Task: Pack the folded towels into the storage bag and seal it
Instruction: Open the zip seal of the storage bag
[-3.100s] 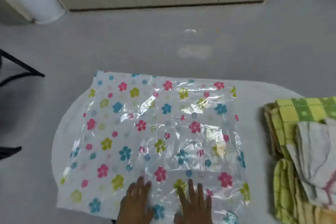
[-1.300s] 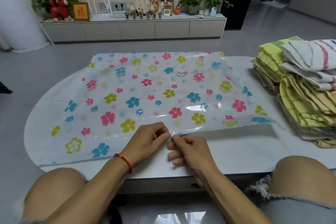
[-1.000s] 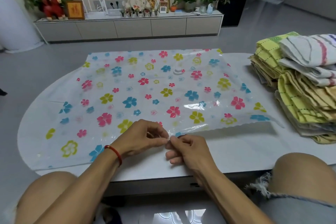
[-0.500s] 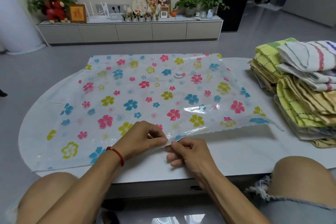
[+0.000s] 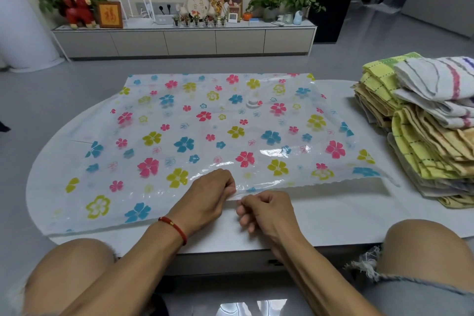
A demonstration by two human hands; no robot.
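A clear plastic storage bag [image 5: 205,126] printed with pink, blue and yellow flowers lies flat on a white oval table [image 5: 333,215]. A round white valve [image 5: 252,103] sits on its far half. My left hand [image 5: 209,196] and my right hand [image 5: 265,209] pinch the bag's near edge side by side at its middle. To the right of my hands that edge lifts slightly off the table. A stack of folded towels [image 5: 423,126], yellow checked with white striped ones on top, stands at the table's right end, apart from the bag.
My two bare knees [image 5: 425,251] flank the table's near edge. Grey floor lies beyond the table, with a low white sideboard [image 5: 184,41] carrying plants, pictures and small items against the far wall. A white column [image 5: 23,20] stands far left.
About three seconds ago both hands lay flat on the bag, seen from above. Since then they have closed on its near edge and have stayed there, with only slight finger shifts.
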